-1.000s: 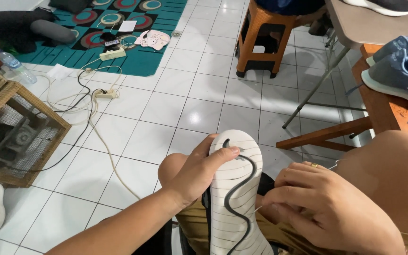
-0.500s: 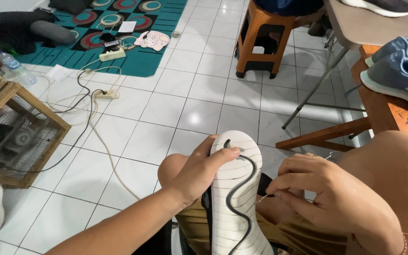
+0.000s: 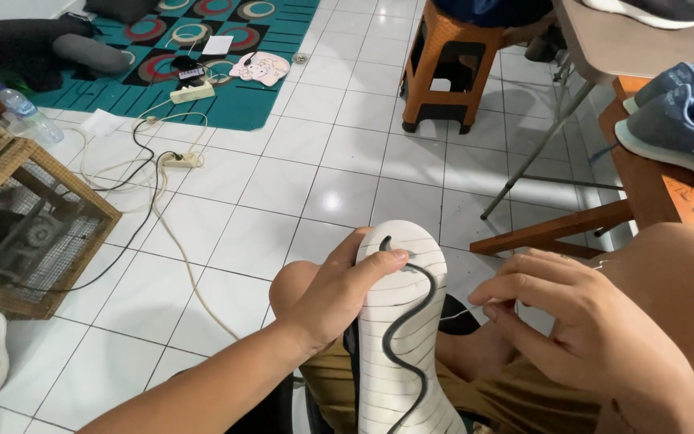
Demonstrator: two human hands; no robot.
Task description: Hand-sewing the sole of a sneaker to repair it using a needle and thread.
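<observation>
Head view | L hand (image 3: 335, 293) grip clamped on upturned shoe (image 3: 402, 321) over lap | R hand (image 3: 580, 321) just right, fingers pinched together on thin thread (image 3: 458, 312) | best: hold sole steady, thread taut.

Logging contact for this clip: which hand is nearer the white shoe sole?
Left. The left hand wraps the white shoe sole near its toe, touching it. The right hand sits apart to its right, pinching a thin thread.

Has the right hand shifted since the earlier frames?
Yes. The right hand has moved up and right, away from the white shoe sole, which has stayed put.
</observation>
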